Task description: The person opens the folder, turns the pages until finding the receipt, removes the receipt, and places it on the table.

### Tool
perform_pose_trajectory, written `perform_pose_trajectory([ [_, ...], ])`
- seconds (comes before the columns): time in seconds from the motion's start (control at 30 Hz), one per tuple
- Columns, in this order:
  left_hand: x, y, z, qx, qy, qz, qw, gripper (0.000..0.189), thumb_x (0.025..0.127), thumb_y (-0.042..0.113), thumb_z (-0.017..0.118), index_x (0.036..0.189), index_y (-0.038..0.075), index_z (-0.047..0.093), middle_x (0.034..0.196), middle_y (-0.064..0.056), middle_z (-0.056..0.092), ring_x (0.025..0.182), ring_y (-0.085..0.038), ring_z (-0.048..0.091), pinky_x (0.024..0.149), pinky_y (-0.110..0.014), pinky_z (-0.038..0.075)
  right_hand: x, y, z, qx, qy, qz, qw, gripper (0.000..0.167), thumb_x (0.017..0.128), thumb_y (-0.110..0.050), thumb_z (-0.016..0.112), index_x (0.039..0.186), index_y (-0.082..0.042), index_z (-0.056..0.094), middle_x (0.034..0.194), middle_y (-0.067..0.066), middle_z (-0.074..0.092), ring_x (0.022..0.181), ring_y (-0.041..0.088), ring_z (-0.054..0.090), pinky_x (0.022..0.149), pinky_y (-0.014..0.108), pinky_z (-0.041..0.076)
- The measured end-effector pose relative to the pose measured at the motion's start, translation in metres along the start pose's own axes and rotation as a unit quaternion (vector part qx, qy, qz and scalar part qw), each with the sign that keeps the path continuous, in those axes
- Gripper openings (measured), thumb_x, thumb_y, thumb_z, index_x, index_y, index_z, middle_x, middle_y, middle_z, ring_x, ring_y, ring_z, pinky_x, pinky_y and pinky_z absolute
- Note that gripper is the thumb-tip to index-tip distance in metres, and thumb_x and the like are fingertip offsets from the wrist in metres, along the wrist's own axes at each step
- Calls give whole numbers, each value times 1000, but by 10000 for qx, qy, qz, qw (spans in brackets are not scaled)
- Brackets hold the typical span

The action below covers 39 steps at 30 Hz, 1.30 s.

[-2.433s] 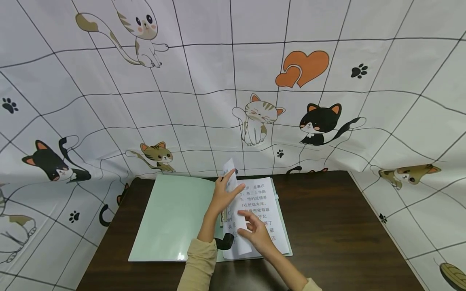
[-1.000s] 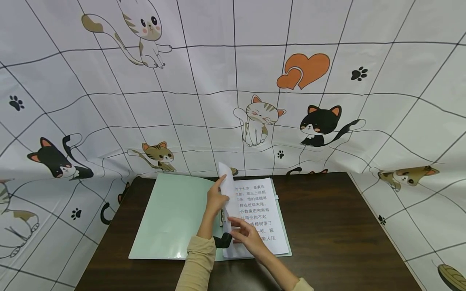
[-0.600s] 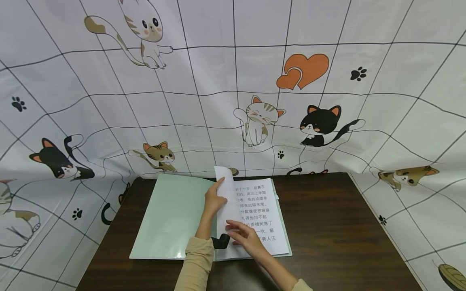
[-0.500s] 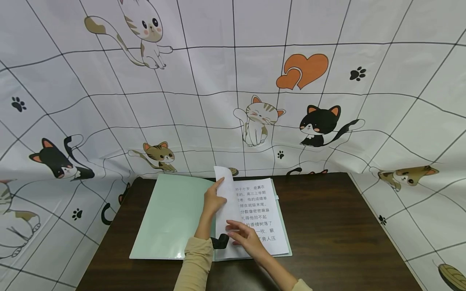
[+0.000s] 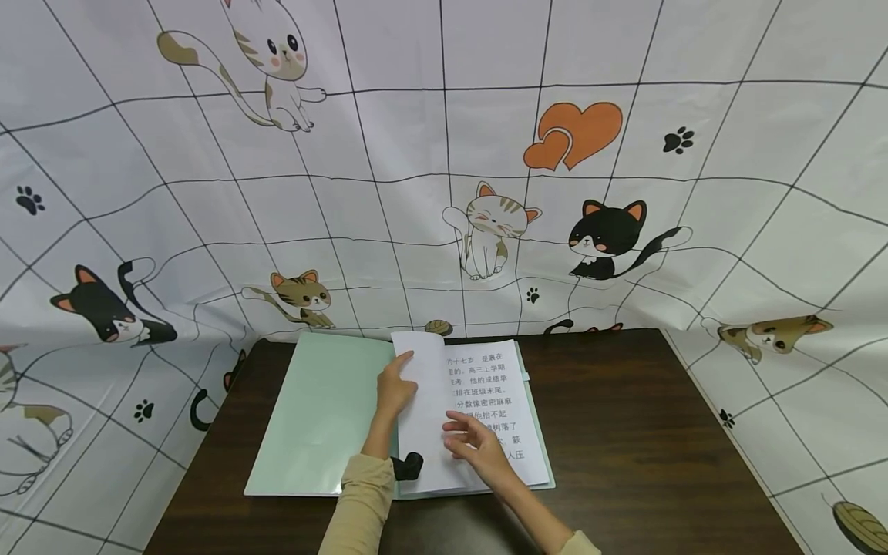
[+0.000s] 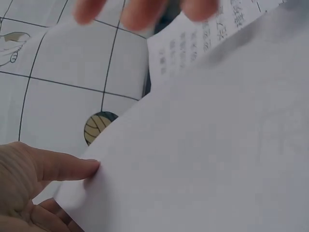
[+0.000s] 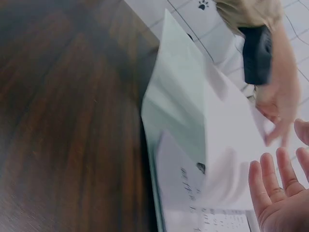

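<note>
A pale green folder (image 5: 326,420) lies spread on the table, with printed sheets (image 5: 489,378) on its right half. My left hand (image 5: 395,391) pinches the left edge of a white page (image 5: 425,432) that is lifted over towards the left cover. In the left wrist view the thumb (image 6: 67,166) presses on the blank side of this page, and other fingers curl beneath it. My right hand (image 5: 482,449) is over the lower part of the pages, fingers loosely bent and holding nothing. The right wrist view shows its spread fingers (image 7: 277,181) near the page. The folder's binding is hidden.
The dark wooden table (image 5: 624,432) extends to the right of the folder. A white grid-patterned cloth (image 5: 388,139) with cartoon cats hangs behind and at both sides. A black wrist device (image 5: 408,466) on the left arm overhangs the page's lower left.
My left hand has drawn the page leftward and down, so it now lies flatter and shows more of its blank side. My right hand has shifted slightly right, off the page's edge.
</note>
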<state>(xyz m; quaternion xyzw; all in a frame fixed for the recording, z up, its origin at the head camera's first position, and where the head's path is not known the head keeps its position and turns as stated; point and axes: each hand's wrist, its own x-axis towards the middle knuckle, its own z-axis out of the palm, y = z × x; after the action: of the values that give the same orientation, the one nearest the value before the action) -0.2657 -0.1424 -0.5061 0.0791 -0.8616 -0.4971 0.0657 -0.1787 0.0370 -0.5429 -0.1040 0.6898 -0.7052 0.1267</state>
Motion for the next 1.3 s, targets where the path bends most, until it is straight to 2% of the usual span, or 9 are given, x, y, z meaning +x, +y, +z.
perform_pose_trajectory([
  [0.13, 2, -8, -5, 59, -112, -115, 9999, 69, 67, -17, 47, 134, 0, 57, 140, -28, 52, 129, -48, 49, 95, -58, 48, 5, -3, -9, -64, 233, 27, 9997, 49, 93, -6, 62, 139, 3, 48, 125, 29, 59, 97, 6, 64, 77, 22, 55],
  [0.4, 7, -20, -17, 398, -203, -138, 9989, 67, 69, -16, 48, 134, 0, 56, 142, -28, 49, 132, -49, 45, 99, -61, 45, 13, -8, -24, -120, 473, -19, 9988, 49, 92, -7, 63, 138, 2, 48, 128, 32, 55, 97, 4, 63, 77, 21, 55],
  [0.53, 7, -23, -20, 404, -125, -175, 9990, 67, 68, -15, 49, 133, 0, 56, 141, -27, 51, 133, -48, 45, 101, -60, 44, 14, -7, -27, -27, 515, 43, 9987, 51, 92, -7, 64, 139, 3, 47, 129, 32, 55, 96, 3, 63, 77, 20, 54],
  [0.77, 9, -32, -23, 115, 75, -217, 9997, 61, 71, -12, 54, 131, -2, 57, 141, -27, 52, 137, -47, 40, 109, -62, 35, 16, -8, -31, 11, 667, 58, 9978, 49, 91, -5, 64, 137, 2, 49, 128, 30, 57, 94, 3, 64, 78, 22, 55],
  [0.93, 11, -40, -27, 11, 207, -245, 9995, 55, 74, -11, 58, 129, -5, 57, 140, -30, 51, 137, -48, 40, 110, -60, 35, 17, -9, -41, -19, 914, 8, 9958, 51, 90, -8, 68, 136, 1, 50, 124, 25, 61, 93, 5, 65, 80, 29, 57],
  [1.3, 16, -50, -31, 120, 487, -288, 9983, 51, 76, -9, 58, 127, -6, 58, 137, -31, 53, 135, -47, 43, 110, -59, 37, 22, -6, -57, -108, 1104, -79, 9938, 48, 89, -7, 68, 134, -1, 53, 124, 26, 60, 92, 2, 64, 79, 29, 58],
])
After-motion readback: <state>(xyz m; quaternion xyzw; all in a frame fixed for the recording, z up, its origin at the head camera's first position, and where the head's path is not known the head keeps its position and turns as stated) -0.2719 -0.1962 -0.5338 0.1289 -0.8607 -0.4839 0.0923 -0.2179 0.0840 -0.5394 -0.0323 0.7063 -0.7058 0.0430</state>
